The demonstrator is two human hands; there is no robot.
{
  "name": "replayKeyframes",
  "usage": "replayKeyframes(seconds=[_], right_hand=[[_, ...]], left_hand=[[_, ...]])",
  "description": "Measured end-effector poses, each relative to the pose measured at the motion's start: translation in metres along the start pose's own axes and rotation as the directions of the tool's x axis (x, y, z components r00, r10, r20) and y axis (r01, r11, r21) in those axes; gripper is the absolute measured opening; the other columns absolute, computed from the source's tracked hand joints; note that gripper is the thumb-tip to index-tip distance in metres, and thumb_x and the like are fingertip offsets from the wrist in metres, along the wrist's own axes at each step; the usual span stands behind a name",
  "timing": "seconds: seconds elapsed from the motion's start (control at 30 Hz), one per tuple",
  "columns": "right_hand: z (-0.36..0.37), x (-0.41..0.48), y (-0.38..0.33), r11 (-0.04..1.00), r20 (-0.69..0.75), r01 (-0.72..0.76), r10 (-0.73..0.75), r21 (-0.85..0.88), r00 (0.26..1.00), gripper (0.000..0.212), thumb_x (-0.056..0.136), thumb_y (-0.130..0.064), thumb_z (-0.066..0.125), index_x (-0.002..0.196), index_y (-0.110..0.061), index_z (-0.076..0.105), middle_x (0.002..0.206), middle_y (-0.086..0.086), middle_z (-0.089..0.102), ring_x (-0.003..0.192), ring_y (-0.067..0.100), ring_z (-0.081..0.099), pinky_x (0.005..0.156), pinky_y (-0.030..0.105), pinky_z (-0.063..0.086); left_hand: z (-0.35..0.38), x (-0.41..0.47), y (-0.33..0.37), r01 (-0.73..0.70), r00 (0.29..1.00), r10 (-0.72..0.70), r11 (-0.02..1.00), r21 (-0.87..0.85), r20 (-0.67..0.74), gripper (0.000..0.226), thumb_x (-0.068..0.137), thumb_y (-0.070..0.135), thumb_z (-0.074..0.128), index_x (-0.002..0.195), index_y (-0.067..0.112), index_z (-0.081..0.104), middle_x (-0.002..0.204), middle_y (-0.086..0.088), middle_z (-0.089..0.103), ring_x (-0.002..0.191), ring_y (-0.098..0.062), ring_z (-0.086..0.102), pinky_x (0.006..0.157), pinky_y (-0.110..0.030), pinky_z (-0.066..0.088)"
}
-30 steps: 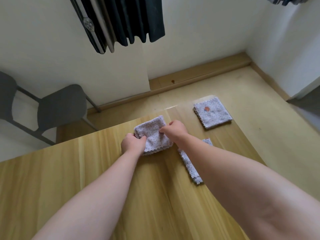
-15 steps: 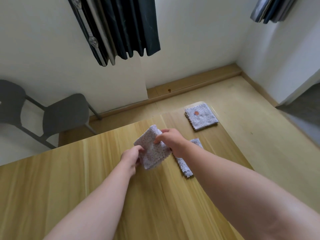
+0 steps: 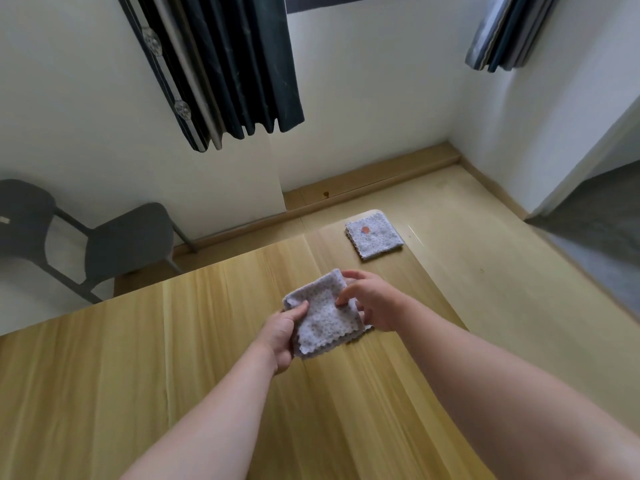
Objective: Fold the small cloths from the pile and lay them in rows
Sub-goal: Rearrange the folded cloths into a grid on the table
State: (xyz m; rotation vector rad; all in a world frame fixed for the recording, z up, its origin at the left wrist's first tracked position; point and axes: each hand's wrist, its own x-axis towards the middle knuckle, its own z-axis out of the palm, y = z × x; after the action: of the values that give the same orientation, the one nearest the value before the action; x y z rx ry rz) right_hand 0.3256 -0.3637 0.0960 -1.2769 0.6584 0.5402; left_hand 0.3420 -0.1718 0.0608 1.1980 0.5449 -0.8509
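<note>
**Item: small printed cloth, in both hands over the table**

1. Forearms. Two bare forearms are entering from the bottom edge, both cut off by the frame before the elbow.

2. Table (image 3: 138,393). Pale wood with long straight grain and a smooth face is filling the lower half of the view. Its far right corner is showing as rounded.

3. Left hand (image 3: 282,332). It is grasping the cloth's left edge, thumb lying on top, fingers curled underneath and hidden by the fabric.

4. Cloth (image 3: 322,317). A soft, roughly square piece, white with a fine speckled print and a scalloped near edge, is sitting between the two hands over the middle of the table, slightly tilted. Whether its near edge is touching the wood cannot be told.

5. Right hand (image 3: 372,301). It is pinching the cloth's right side, thumb on the upper face, fingers bending round the far corner.

6. Second cloth (image 3: 367,329). Only a sliver is peeking out below the right hand; the rest is hidden.

7. Folded cloth (image 3: 375,239). A neat flat square with the same print and an orange spot is lying alone at the table's far right corner, well apart from the hands.

8. Chair (image 3: 128,237). Dark grey, with a smooth seat and thin legs, it is standing beyond the table on the left, partly cut off.

9. Curtains (image 3: 225,64). Dark pleated fabric is hanging against the white wall.
</note>
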Motion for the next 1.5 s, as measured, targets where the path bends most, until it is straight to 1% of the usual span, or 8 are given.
replayKeyframes(seconds=[0.07,0.23,0.5,0.8,1.1,1.2,1.3,1.5], right_hand=[[-0.013,-0.007,0.008,0.999,-0.010,-0.024,0.024,0.029,1.000,0.071,0.082,0.001,0.072,0.143,-0.022,0.046,0.129,0.014,0.058,0.114,0.037,0.063,0.074,0.044,0.060],[-0.041,-0.006,0.028,1.000,-0.106,0.010,-0.007,0.023,0.994,0.053,0.087,-0.009,0.077,0.132,-0.022,0.051,0.115,0.011,0.065,0.102,0.033,0.071,0.087,0.055,0.059],[-0.064,0.016,0.030,0.981,-0.256,0.130,-0.165,-0.147,0.953,0.039,0.091,-0.003,0.071,0.126,-0.012,0.058,0.120,0.015,0.066,0.103,0.029,0.069,0.084,0.041,0.059],[-0.076,0.064,0.016,0.941,-0.273,0.140,-0.229,-0.309,0.935,0.036,0.094,-0.018,0.071,0.126,-0.019,0.054,0.106,-0.002,0.065,0.099,0.019,0.066,0.091,0.044,0.057],[-0.075,0.098,0.027,0.802,-0.376,-0.124,-0.132,-0.585,0.917,0.058,0.089,-0.055,0.064,0.127,-0.011,0.063,0.125,0.009,0.065,0.119,0.032,0.059,0.101,0.046,0.050],[-0.074,0.095,0.023,0.852,-0.295,-0.117,-0.046,-0.510,0.954,0.062,0.066,-0.064,0.073,0.103,-0.015,0.068,0.104,0.006,0.070,0.104,0.028,0.066,0.088,0.043,0.058],[-0.073,0.083,0.013,0.934,-0.168,-0.032,-0.031,-0.357,0.985,0.030,0.080,-0.034,0.080,0.093,-0.015,0.061,0.097,0.005,0.068,0.089,0.019,0.066,0.072,0.033,0.055],[-0.083,0.079,-0.005,0.961,-0.021,0.082,-0.091,-0.265,0.996,0.047,0.080,-0.020,0.080,0.121,-0.019,0.058,0.113,0.005,0.069,0.101,0.022,0.069,0.092,0.045,0.058]], left_hand=[[0.010,0.003,-0.007,-0.042,0.998,0.046,0.997,0.070,-0.050,0.035,0.095,0.021,0.070,0.127,0.009,0.061,0.108,-0.015,0.076,0.094,-0.034,0.075,0.073,-0.044,0.061],[0.033,0.010,-0.024,-0.031,0.998,0.037,0.994,0.108,-0.053,0.031,0.095,0.014,0.069,0.125,0.011,0.059,0.109,-0.016,0.076,0.092,-0.034,0.075,0.074,-0.045,0.061],[0.062,0.029,-0.031,-0.052,0.989,0.089,0.959,0.277,-0.122,0.023,0.097,0.015,0.067,0.119,0.019,0.061,0.107,-0.008,0.076,0.087,-0.026,0.074,0.067,-0.037,0.060],[0.069,0.076,-0.021,-0.132,0.916,0.323,0.804,0.580,-0.238,0.024,0.089,0.032,0.074,0.109,0.025,0.063,0.106,0.002,0.073,0.097,-0.023,0.071,0.094,-0.045,0.057],[0.070,0.101,-0.019,0.080,0.844,0.429,0.494,0.866,-0.323,0.042,0.089,0.049,0.067,0.112,0.017,0.052,0.108,-0.002,0.063,0.098,-0.026,0.064,0.074,-0.032,0.046],[0.072,0.105,-0.019,0.112,0.850,0.381,0.545,0.831,-0.364,0.045,0.089,0.047,0.069,0.114,0.014,0.051,0.111,-0.005,0.065,0.101,-0.030,0.064,0.074,-0.032,0.045],[0.071,0.106,-0.016,0.099,0.852,0.330,0.659,0.745,-0.405,0.044,0.081,0.044,0.073,0.108,0.014,0.054,0.106,-0.005,0.068,0.099,-0.029,0.066,0.079,-0.033,0.050],[0.068,0.100,0.004,-0.032,0.903,0.238,0.867,0.496,-0.358,0.044,0.067,0.038,0.073,0.097,0.008,0.062,0.099,-0.016,0.074,0.076,-0.022,0.068,0.066,-0.029,0.051]])
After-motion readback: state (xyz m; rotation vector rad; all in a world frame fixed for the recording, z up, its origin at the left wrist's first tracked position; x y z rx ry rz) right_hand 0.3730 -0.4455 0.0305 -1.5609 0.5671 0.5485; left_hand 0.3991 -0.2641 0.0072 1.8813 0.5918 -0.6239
